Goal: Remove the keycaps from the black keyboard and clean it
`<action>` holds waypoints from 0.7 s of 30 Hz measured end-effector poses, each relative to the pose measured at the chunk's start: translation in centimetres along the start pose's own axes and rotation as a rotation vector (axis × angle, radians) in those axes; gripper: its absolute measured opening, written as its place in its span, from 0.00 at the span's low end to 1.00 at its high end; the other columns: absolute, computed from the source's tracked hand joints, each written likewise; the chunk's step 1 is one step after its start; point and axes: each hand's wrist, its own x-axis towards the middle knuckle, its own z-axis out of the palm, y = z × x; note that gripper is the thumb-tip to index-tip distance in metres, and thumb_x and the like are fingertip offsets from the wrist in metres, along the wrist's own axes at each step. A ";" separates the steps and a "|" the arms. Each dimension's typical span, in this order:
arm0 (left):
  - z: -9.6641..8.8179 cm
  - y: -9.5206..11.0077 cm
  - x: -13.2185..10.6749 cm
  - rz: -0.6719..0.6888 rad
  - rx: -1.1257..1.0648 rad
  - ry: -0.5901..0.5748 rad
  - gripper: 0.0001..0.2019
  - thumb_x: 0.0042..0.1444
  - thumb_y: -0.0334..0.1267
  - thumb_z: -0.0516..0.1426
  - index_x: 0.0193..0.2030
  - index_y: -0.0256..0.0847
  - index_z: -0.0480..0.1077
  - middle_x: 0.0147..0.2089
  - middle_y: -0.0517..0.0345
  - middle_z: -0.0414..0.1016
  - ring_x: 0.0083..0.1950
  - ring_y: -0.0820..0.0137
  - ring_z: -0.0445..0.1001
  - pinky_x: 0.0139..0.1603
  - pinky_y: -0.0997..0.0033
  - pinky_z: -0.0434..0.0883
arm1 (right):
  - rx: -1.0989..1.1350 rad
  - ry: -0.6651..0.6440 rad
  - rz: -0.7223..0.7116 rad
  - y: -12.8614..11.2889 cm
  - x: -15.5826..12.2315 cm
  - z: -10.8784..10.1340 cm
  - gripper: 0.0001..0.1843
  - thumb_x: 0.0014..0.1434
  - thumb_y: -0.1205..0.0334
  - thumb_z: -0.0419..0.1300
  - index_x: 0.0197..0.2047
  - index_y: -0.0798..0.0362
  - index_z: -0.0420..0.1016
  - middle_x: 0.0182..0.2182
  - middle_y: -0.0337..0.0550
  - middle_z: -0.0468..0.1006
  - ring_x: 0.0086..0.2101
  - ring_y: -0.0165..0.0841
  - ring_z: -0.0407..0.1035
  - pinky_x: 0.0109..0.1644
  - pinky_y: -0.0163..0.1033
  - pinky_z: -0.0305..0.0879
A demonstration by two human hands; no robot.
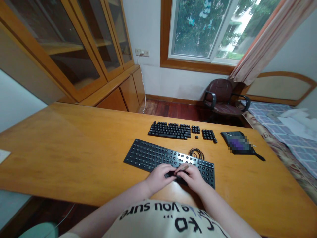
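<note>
A black keyboard base (153, 154) without its keycaps lies on the wooden table (74, 145) in front of me. My left hand (159, 178) and my right hand (192, 177) meet over its near edge, fingers curled. Between the fingertips is a small dark thing, perhaps a keycap, and a thin brownish stick-like item lies across my right fingers. The removed keycaps (170, 129) are laid out in keyboard order farther back, with a separate number block (208, 135). A coiled black cable (196, 153) rests just behind the base.
A dark pouch (239, 142) with a black handle sticking out lies at the right. A wooden glass-door cabinet (74, 53) stands at the left, an armchair (223, 97) under the window, a bed (284, 129) at the right.
</note>
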 end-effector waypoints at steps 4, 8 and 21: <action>-0.3 -0.2 0.1 -0.135 -0.200 0.045 0.08 0.47 0.32 0.63 0.36 0.42 0.76 0.37 0.56 0.78 0.41 0.67 0.74 0.46 0.66 0.71 | 0.033 0.008 0.058 0.0 -0.1 -0.3 0.12 0.62 0.58 0.53 0.34 0.51 0.76 0.30 0.43 0.79 0.33 0.33 0.73 0.40 0.38 0.67; 0.2 -0.9 0.2 -0.249 -0.483 0.107 0.05 0.48 0.30 0.61 0.34 0.39 0.74 0.35 0.55 0.77 0.39 0.68 0.75 0.43 0.66 0.73 | 0.066 0.017 0.066 0.0 -0.3 -0.2 0.11 0.61 0.57 0.54 0.34 0.51 0.76 0.31 0.43 0.79 0.33 0.34 0.73 0.40 0.39 0.68; 0.6 -0.9 0.0 -0.309 -0.588 0.133 0.10 0.44 0.29 0.63 0.35 0.37 0.72 0.36 0.56 0.74 0.39 0.68 0.75 0.44 0.66 0.73 | -0.152 0.007 -0.143 0.4 -0.1 -0.1 0.12 0.55 0.61 0.62 0.45 0.47 0.73 0.37 0.45 0.76 0.38 0.36 0.71 0.41 0.42 0.70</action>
